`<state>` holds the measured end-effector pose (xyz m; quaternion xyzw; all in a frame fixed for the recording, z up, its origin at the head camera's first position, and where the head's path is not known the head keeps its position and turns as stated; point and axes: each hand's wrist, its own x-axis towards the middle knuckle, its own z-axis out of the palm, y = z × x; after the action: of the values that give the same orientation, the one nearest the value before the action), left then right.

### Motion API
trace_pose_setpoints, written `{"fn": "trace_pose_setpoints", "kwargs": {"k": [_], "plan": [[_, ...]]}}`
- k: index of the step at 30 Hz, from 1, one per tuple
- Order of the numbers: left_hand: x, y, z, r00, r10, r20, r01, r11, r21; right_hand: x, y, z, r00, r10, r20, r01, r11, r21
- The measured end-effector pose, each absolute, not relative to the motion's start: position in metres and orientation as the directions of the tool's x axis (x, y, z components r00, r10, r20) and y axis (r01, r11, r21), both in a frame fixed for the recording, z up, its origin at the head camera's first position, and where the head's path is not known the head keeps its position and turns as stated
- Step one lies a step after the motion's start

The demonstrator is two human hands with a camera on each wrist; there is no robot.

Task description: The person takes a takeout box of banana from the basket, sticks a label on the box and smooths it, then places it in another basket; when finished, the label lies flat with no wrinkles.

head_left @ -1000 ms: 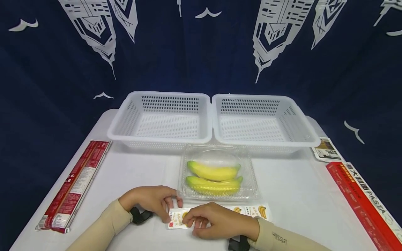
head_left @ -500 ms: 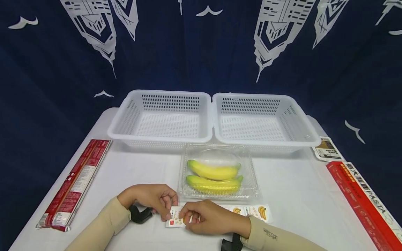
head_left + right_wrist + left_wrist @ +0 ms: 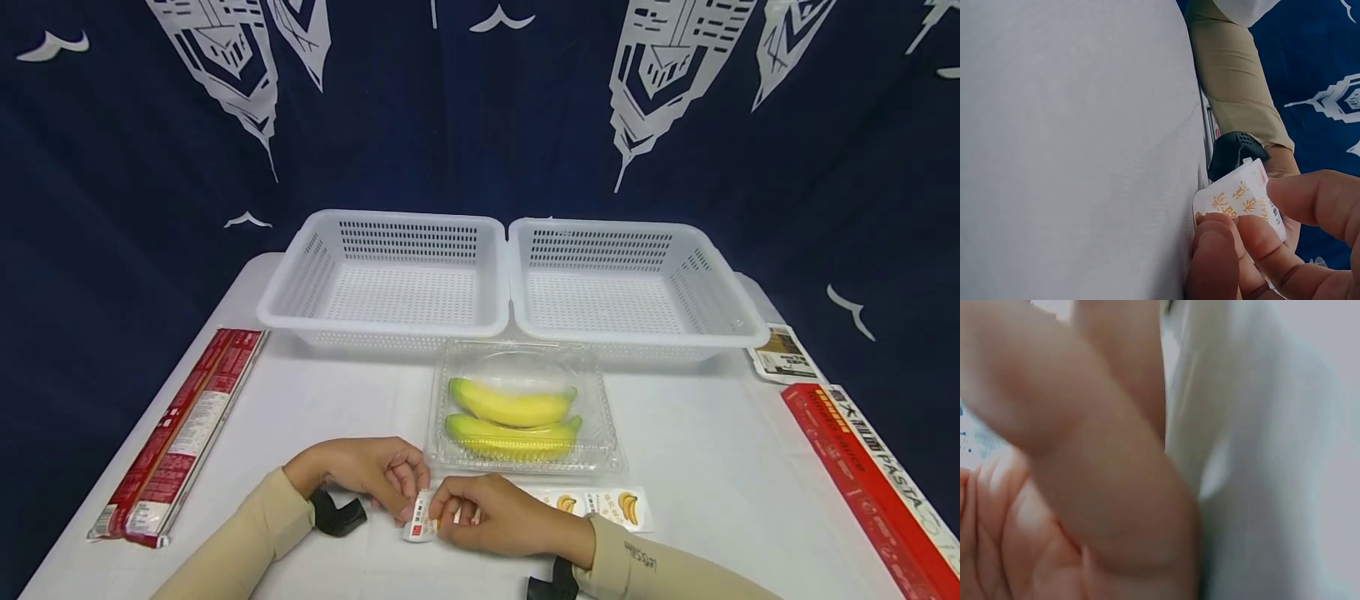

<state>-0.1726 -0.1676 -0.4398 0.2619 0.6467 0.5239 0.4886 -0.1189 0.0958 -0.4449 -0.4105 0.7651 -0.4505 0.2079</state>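
Observation:
A white strip of labels with banana pictures [image 3: 592, 505] lies on the table in the head view, its left end tilted up between both hands. My left hand [image 3: 375, 468] pinches that end with thumb and fingers. My right hand [image 3: 517, 518] pinches the strip just beside it and covers its middle part. In the right wrist view, orange characters show on the raised label [image 3: 1235, 197], with the right fingers [image 3: 1213, 256] along its lower edge. Right behind the strip stands a clear lidded box [image 3: 600, 417] holding two yellow-green bananas [image 3: 513, 404]. Blurred left fingers [image 3: 1110, 475] fill the left wrist view.
Two white perforated baskets [image 3: 390, 325] [image 3: 637, 337] stand side by side behind the box. A red noodle packet [image 3: 180, 433] lies at the left edge. On the right are a red pasta box [image 3: 862, 475] and a small brown-and-white packet [image 3: 782, 357].
The strip's left end has tilted up and shifted slightly right. My right hand has moved a little left, towards the left hand, with its fingers closer to that end.

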Motion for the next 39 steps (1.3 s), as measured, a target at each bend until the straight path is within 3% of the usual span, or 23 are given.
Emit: {"fn": "trace_pose_setpoints", "kwargs": {"k": [20,29,39], "plan": [[-0.155,-0.146,-0.446,-0.416,0.87,-0.266,-0.188,0.203,0.961,-0.118,0.092,-0.451,-0.646,-0.763,-0.023,-0.301,0.282,-0.911],[-0.158,-0.15,-0.444,-0.416,0.849,-0.325,-0.188,0.27,0.944,-0.119,0.096,-0.449,-0.632,-0.775,-0.032,-0.309,0.29,-0.906],[-0.162,-0.162,-0.44,-0.41,0.826,-0.388,-0.152,0.357,0.922,-0.116,0.097,-0.449,-0.662,-0.748,-0.039,-0.293,0.306,-0.906]]}}
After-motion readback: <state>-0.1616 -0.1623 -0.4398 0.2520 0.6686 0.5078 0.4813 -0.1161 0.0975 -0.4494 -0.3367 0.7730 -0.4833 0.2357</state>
